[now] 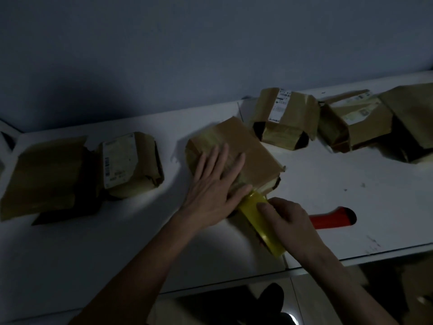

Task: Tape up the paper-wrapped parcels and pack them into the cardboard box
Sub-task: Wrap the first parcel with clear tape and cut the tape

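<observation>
A dim view looks down on a white table [328,207] running across the middle of the frame. At centre lies a paper-wrapped parcel [236,151], tilted. The left hand [215,191] lies flat on it, fingers straight and spread, pressing the paper down. Just below and right, the right hand [288,221] curls round a yellow tape roll [257,221], whose upper end touches the parcel's near edge.

To do this step well, I judge the flat hand should keep the parcel from sliding while the roll is drawn away in a straight line, the tape taut, then smoothed down over the seam.

Counted, largest first: one table. About six brown parcels: two at the left [46,174] [131,163], one at centre, three at the upper right [285,116] [351,123] [412,118]; in this poor light the far right one could instead be the cardboard box. Two hands. One tape roll. One orange-red handle [328,220] lies right of the hands.
</observation>
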